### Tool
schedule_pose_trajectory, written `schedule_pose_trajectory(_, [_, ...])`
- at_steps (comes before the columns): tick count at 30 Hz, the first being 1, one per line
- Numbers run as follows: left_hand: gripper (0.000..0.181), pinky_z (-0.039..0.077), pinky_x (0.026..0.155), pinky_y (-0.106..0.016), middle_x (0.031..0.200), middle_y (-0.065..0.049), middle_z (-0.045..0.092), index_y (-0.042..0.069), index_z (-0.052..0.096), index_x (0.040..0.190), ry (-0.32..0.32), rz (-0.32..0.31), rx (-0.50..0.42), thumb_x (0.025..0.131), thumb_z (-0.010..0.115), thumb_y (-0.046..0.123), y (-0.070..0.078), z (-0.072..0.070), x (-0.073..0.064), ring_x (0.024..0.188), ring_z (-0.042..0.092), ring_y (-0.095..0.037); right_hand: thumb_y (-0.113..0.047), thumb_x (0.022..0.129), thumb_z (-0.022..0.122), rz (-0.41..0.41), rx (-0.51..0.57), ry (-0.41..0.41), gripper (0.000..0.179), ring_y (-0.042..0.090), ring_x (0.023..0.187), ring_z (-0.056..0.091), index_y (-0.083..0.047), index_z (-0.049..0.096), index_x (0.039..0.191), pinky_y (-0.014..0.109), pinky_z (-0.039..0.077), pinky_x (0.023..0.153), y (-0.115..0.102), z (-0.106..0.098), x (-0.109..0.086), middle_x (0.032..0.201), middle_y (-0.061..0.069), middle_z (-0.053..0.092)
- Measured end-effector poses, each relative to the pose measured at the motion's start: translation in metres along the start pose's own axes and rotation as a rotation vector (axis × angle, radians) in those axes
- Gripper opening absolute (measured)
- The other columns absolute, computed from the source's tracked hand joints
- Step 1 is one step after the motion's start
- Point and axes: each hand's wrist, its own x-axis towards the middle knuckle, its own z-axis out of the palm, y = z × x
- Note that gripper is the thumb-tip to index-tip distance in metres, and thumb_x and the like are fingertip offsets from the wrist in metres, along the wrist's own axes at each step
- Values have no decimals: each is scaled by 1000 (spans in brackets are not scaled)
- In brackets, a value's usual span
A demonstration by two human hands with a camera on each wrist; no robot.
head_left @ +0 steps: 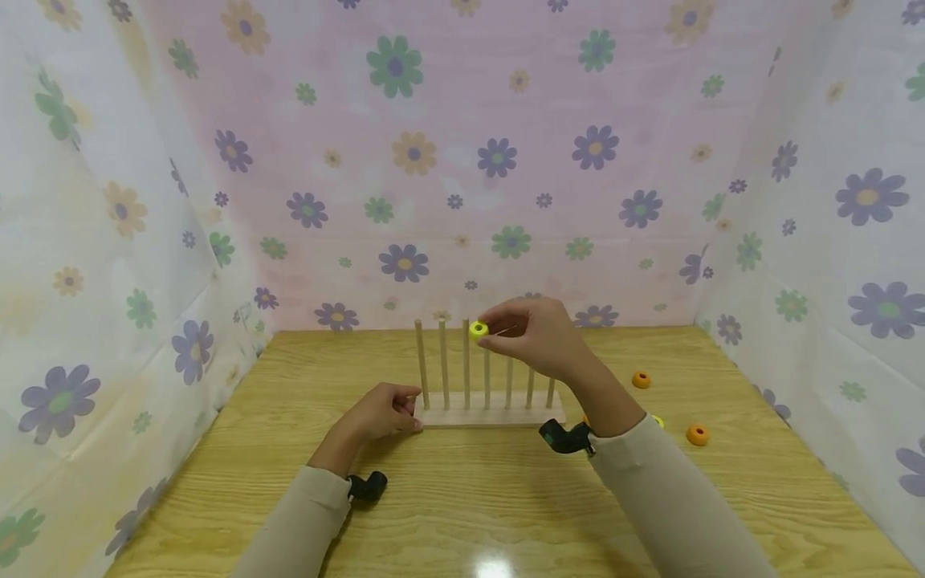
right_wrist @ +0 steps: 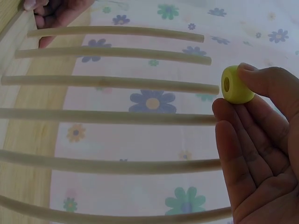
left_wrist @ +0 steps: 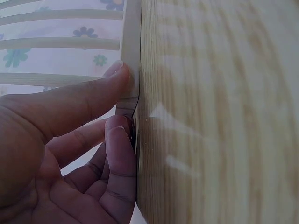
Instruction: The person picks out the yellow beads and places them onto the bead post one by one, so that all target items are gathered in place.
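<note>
A wooden peg rack with several upright dowels on a flat base stands on the table. My left hand grips the left end of its base, the thumb on the wood and the fingers bent at the end. Between thumb and fingertips my right hand pinches a yellow bead with a round hole. The bead is level with the dowel tops, close to the tip of the third dowel from the left. In the right wrist view, its hole faces that tip.
To the right on the wooden table lie an orange bead and, nearer, another orange bead. A yellow bead is partly hidden by the right sleeve. Flowered cloth hangs at the back and both sides.
</note>
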Motion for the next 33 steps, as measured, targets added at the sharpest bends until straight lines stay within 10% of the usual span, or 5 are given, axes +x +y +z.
schedule_pose_trajectory(33, [73, 49, 71, -29, 99, -8, 65, -1, 50, 152, 14, -10, 12, 87, 83, 7, -2, 0, 2, 83, 57, -17, -26, 91, 83, -25, 32, 1, 22, 9, 93, 75, -20, 79, 111, 26, 61, 77, -17, 30, 22, 104, -6, 77])
